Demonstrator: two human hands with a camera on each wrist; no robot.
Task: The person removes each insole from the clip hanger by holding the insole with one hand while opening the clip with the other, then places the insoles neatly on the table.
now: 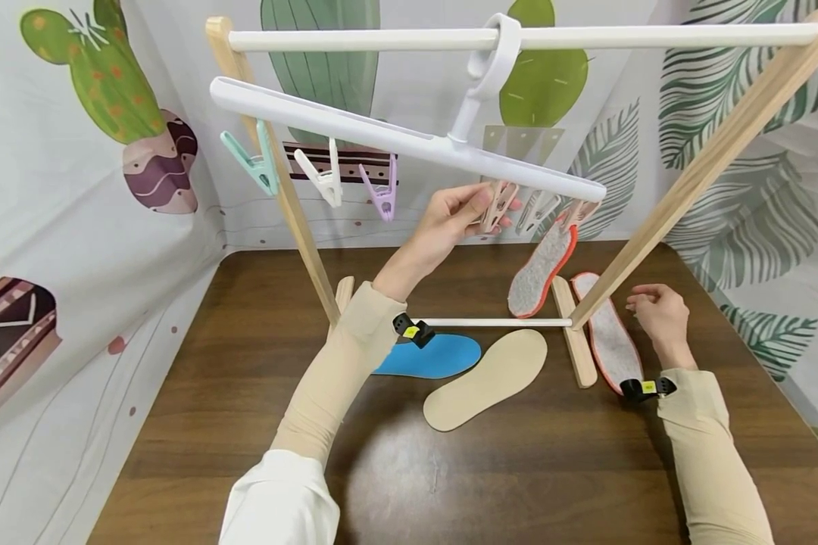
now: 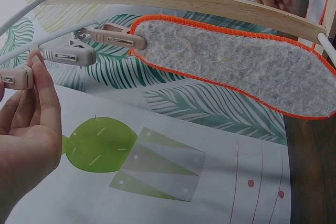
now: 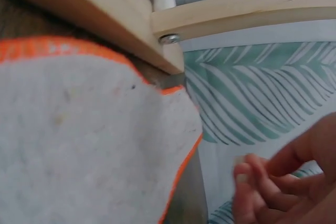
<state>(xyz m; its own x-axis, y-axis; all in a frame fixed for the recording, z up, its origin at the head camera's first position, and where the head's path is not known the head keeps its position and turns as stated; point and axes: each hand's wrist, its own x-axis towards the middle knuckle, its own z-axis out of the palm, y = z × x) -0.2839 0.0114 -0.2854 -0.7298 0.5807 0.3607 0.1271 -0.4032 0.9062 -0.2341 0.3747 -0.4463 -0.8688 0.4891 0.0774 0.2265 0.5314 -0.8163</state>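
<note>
My left hand (image 1: 446,216) pinches a beige clothespin (image 1: 500,206) that hangs from the white clip hanger (image 1: 382,140). Just right of it are a grey clothespin (image 1: 537,212) and another beige clothespin (image 2: 115,38), which grips a grey felt insole (image 2: 226,66) with orange edging. That insole dangles toe down. My right hand (image 1: 661,316), fingers loosely bent and holding nothing, hovers at the right, beside a second grey felt insole (image 1: 608,333) on the table. In the right wrist view, this insole (image 3: 89,135) fills the lower left, apart from my fingertips.
The hanger tilts down to the right from a white rod (image 1: 382,39) on a wooden rack (image 1: 716,163). Teal (image 1: 255,160), white (image 1: 323,174) and purple (image 1: 382,189) clothespins hang at its left. A blue insole (image 1: 436,356) and a beige insole (image 1: 487,381) lie on the brown table (image 1: 518,484).
</note>
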